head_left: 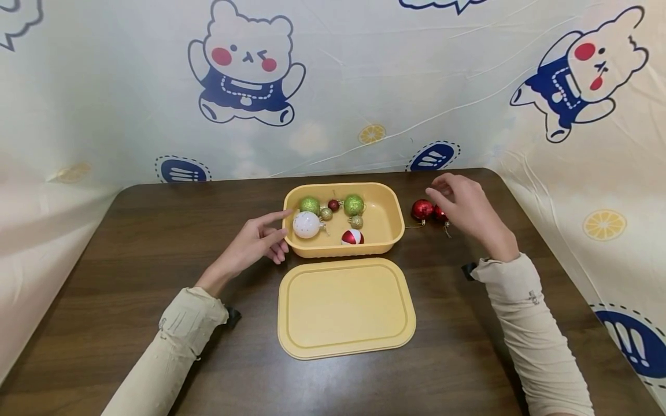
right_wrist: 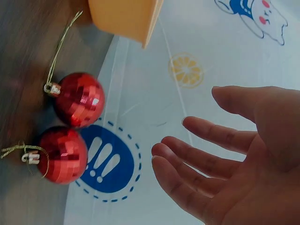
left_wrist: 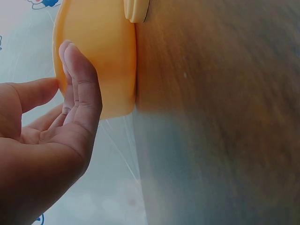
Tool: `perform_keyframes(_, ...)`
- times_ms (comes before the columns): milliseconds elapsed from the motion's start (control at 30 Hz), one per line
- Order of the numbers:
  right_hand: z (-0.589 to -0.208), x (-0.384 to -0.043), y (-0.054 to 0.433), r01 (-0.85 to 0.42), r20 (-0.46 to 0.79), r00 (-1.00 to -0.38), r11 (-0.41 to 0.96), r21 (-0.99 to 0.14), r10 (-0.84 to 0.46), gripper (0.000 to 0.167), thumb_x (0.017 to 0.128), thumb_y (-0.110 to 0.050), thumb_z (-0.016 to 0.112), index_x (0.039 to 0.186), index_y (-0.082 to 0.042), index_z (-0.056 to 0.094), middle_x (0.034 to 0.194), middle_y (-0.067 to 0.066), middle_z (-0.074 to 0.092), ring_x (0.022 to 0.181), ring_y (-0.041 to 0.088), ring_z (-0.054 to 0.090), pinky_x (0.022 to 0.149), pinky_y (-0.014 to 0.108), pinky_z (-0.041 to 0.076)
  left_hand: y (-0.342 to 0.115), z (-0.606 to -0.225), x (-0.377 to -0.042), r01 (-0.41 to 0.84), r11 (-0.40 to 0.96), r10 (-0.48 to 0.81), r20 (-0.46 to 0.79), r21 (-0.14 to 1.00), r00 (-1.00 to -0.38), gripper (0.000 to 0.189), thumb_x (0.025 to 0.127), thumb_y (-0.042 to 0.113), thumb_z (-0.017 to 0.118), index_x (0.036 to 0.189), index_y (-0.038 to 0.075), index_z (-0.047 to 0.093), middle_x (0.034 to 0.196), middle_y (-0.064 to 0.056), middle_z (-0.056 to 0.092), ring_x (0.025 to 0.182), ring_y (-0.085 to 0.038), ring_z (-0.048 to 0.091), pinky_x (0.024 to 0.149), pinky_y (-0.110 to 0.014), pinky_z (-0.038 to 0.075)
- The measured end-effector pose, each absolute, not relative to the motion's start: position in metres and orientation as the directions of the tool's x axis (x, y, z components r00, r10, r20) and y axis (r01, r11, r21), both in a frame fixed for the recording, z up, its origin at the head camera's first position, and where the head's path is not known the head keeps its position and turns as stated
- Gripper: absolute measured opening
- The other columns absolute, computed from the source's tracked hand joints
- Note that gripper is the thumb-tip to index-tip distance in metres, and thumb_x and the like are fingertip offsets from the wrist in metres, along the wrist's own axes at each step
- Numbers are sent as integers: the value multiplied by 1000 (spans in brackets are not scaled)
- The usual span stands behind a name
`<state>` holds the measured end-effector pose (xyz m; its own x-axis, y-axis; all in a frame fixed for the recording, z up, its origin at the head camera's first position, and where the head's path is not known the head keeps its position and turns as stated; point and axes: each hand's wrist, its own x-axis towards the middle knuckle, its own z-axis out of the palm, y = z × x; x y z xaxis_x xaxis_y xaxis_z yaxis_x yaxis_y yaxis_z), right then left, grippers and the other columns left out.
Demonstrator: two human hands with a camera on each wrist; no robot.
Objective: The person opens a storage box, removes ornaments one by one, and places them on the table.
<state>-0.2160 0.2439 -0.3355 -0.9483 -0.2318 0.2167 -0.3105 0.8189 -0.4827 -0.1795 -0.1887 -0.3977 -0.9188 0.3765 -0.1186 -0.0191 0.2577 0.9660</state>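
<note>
My left hand [head_left: 256,240] touches the left end of a yellow plastic container [head_left: 382,215], its fingers fairly straight against the rim and outer wall. Inside lie a white bauble [head_left: 306,225], green glittery baubles [head_left: 354,204], small gold ones [head_left: 356,222], a small dark red one [head_left: 333,205] and a red-and-white one [head_left: 352,237]. My right hand [head_left: 466,209] hovers to the container's right with loosely bent fingers, holding nothing. Close by on the table, two shiny red baubles [right_wrist: 79,100] with gold string loops sit side by side; the hand is apart from them in the right wrist view.
A flat yellow lid [head_left: 346,309] lies on the dark wooden table [head_left: 229,352], just in front of the container. Behind the table and along its sides hangs a pale cloth [head_left: 354,75] printed with bears and orange slices.
</note>
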Motion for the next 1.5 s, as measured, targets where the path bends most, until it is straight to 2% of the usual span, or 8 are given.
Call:
perform_keyframes(300,-336,-210,225,-378,244,-924,789,-485,-293,33,100,-23,62,120,2,62,116,20,65,103,33,64,90,52,53,-189,-398,-179,-11,241,381,-105,970,-919,51,104,11,53,153,9,39,88,-36,60,63,-24,65,61,-39,61)
perform_keyframes(633,-340,-205,208,-434,276,-899,764,-478,-339,29,99,-22,64,117,1,64,115,19,65,101,32,63,90,49,52,-188,-397,-179,-23,252,372,-118,968,-921,50,104,12,53,153,12,40,89,-37,61,64,-25,65,62,-39,61)
perform_keyframes(767,-343,-202,198,-482,289,-875,747,-457,-388,28,99,-24,64,116,-2,66,108,14,66,93,26,60,84,45,55,-189,-398,-179,-20,249,372,-115,968,-921,50,104,12,53,153,11,40,89,-36,61,64,-25,65,62,-39,61)
perform_keyframes(900,-347,-197,186,-537,303,-843,710,-456,-444,28,99,-26,64,115,-2,67,107,12,67,90,25,58,81,43,56,-189,-398,-179,-16,247,377,-111,969,-920,51,104,12,53,153,11,40,89,-37,60,64,-25,65,62,-39,61)
perform_keyframes(1100,-359,-194,171,-592,293,-803,642,-487,-519,25,99,-23,65,113,-3,69,109,11,69,99,26,64,90,44,55,-188,-398,-179,-13,254,377,-111,967,-919,50,104,12,53,153,11,40,89,-36,61,64,-25,65,62,-39,61)
perform_keyframes(1267,-371,-195,162,-609,258,-779,590,-530,-571,22,98,-17,66,113,-2,70,106,8,70,96,21,65,90,46,55,-188,-397,-179,-14,262,372,-114,965,-921,50,104,12,53,153,11,40,89,-37,60,63,-25,65,62,-39,61)
perform_keyframes(1500,-381,-198,157,-590,222,-776,553,-588,-591,21,97,-14,66,112,0,70,103,6,70,94,19,63,89,46,56,-188,-398,-179,-16,262,372,-116,965,-921,51,104,11,53,153,11,39,89,-36,61,64,-26,65,62,-39,61)
